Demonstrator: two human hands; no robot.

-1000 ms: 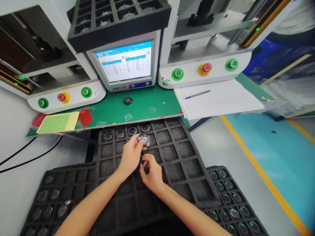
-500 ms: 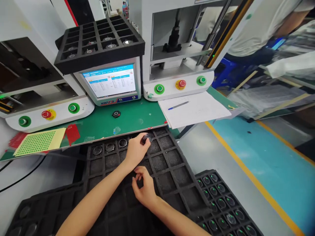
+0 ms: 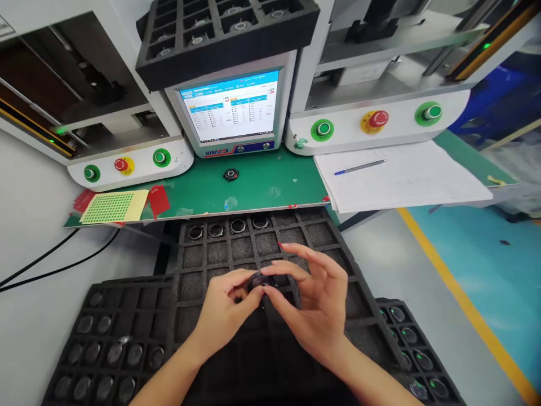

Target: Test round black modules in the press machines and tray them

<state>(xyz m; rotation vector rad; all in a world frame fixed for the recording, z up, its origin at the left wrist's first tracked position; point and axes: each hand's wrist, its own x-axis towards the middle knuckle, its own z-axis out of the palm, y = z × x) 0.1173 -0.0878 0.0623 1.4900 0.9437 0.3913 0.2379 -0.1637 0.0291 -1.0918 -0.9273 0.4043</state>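
Observation:
My left hand [image 3: 228, 307] pinches a dark round watch case [image 3: 256, 280] by its left side, over the middle of the large black foam tray [image 3: 192, 313]. My right hand [image 3: 319, 299] meets it from the other side, thumb and a fingertip at its edge, the index finger stretched out above. A small red speck shows at that index fingertip; I cannot tell what it is. Fingers cover much of the watch case. Several round watch cases [image 3: 238, 226] sit in the tray's far row, left of the bare far-right pockets.
A green bench [image 3: 194, 194] carries two press machines with buttons, a monitor [image 3: 234, 110] under another foam tray [image 3: 228, 56], a loose round watch part [image 3: 230, 174], a green-dot sticker sheet [image 3: 113, 207], papers [image 3: 406, 177] and a pen [image 3: 359, 167]. Filled trays stand lower left [image 3: 120, 316] and right [image 3: 412, 361].
My left hand has drawn back from the tray's far row with the watch case. My right hand has opened out and come up to touch it. The camera view has shifted too.

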